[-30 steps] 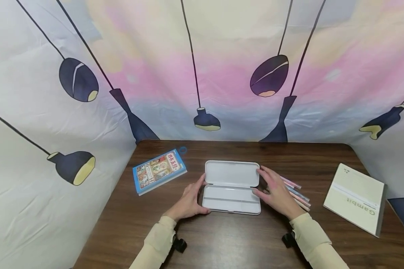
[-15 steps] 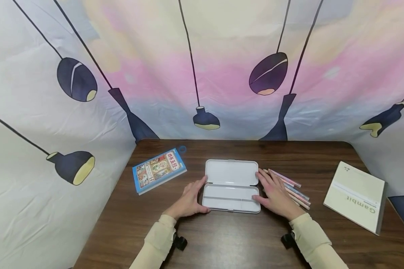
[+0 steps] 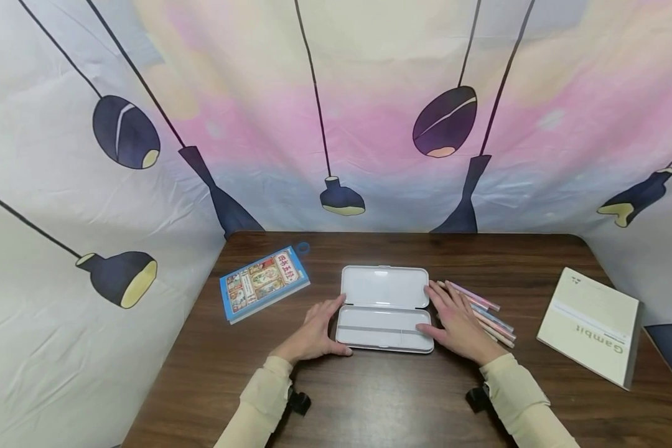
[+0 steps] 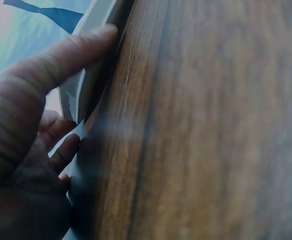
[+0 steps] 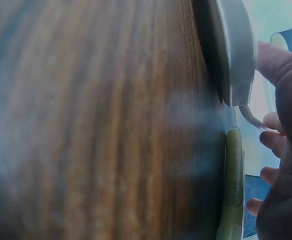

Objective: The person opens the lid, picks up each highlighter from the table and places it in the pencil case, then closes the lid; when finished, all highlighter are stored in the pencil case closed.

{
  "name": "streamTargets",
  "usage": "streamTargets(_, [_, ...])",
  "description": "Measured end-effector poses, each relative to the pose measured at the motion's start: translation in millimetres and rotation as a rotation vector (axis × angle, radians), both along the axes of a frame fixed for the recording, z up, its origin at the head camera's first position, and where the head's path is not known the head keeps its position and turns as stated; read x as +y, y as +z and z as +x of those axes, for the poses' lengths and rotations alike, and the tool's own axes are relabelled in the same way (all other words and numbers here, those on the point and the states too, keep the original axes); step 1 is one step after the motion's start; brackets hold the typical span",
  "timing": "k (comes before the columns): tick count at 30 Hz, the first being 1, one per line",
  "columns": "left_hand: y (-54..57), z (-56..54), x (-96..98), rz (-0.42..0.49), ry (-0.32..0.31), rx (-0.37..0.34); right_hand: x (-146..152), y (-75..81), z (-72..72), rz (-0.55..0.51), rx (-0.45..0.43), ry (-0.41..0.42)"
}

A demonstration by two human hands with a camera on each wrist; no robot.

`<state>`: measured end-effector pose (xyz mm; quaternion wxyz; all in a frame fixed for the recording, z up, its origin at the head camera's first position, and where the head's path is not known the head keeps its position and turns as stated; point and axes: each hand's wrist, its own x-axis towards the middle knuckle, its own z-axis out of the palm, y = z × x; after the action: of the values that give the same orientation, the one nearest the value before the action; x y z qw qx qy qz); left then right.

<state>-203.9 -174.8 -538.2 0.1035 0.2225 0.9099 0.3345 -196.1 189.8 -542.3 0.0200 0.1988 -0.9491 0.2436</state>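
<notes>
An unlatched white pencil case [image 3: 383,339] lies on the table in the head view, its lid [image 3: 385,286] folded back and its divided tray facing up. My left hand [image 3: 313,330] spans the case's left side, thumb at the front corner and fingertips by the lid's edge. In the left wrist view the thumb [image 4: 81,52] lies straight along the case's edge. On the other side, my right hand [image 3: 458,322] rests its thumb over the tray's right end and its fingertips against the lid's right edge. Both hands have relaxed, spread fingers.
Several pens [image 3: 495,325] lie partly under and beside my right hand. A blue picture-covered book [image 3: 265,283] with a blue ring [image 3: 303,248] behind it sits at the left. A cream notebook [image 3: 590,326] lies at the right. A printed curtain [image 3: 336,112] hangs behind the table.
My right thumb has slid slightly further over the tray, and the right fingers have lowered and spread a little along the lid's edge. The left hand has hardly moved.
</notes>
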Motion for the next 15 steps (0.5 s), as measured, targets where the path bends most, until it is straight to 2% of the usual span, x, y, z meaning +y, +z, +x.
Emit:
streamTargets(8, [1.4, 2.2, 0.1, 0.002, 0.037, -0.057, -0.6, -1.9, -0.1, -0.015, -0.006, -0.007])
streamTargets(15, [-0.2, 2.0, 0.3, -0.017, 0.038, -0.045, -1.2, -2.1, 0.2, -0.01, 0.001, -0.013])
